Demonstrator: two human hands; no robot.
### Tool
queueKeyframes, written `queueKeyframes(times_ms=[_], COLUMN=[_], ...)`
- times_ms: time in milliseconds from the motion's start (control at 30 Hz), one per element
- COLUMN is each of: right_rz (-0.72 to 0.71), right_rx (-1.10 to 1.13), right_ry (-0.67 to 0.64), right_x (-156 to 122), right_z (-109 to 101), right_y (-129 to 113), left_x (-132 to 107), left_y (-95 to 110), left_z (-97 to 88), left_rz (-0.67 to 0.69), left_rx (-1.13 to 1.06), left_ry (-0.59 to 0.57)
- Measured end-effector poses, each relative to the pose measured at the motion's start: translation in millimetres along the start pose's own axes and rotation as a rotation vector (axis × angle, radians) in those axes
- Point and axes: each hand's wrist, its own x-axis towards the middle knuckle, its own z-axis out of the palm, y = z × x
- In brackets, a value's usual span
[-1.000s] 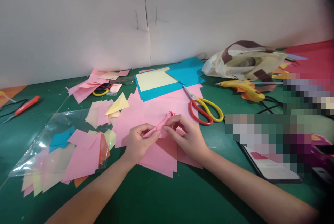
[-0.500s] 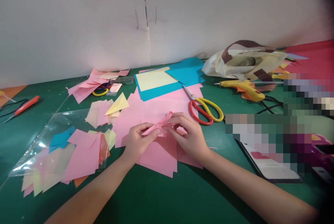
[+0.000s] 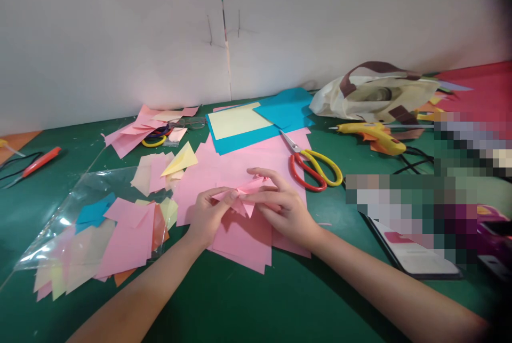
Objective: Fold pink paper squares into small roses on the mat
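At the left of the green table (image 3: 216, 311), paper scraps (image 3: 130, 244) lie with a clear bag (image 3: 56, 228). Next, the left hand (image 3: 208, 217) pinches one end of a folded pink paper (image 3: 245, 207) between thumb and fingers. It sits between both hands, above pink sheets (image 3: 244, 244), a pointed flap sticking out. The right hand (image 3: 286, 207) grasps the other end. Farther right are scissors (image 3: 295, 148), partly over the sheets, then a glue gun (image 3: 376, 132).
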Motion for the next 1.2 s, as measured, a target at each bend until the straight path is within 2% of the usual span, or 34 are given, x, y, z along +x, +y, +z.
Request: queueKeyframes(times_ms=[133, 267, 500, 700, 900, 1200], right_rz=[-0.022, 0.06, 0.143, 0.335, 0.439, 0.479], right_rx=[-0.026, -0.034, 0.131, 0.279, 0.262, 0.351], right_ry=[-0.002, -0.052, -0.157, -0.044, -0.036, 0.02], right_x=[2, 2, 5, 3, 3, 3], right_z=[0, 0, -4, 3, 3, 3], right_y=[1, -1, -10, -2, 1, 2], left_x=[0, -1, -4, -5, -5, -5], left_y=[0, 3, 9, 7, 6, 4], left_z=[0.9, 2.0, 2.0, 2.0, 3.0, 5.1], left_rz=[-0.034, -0.059, 0.088, 0.094, 0.1, 0.078], left_rx=[0.005, 0.032, 0.208, 0.242, 0.237, 0.218], left_ry=[0.024, 0.031, -0.02, -0.003, 0.006, 0.013])
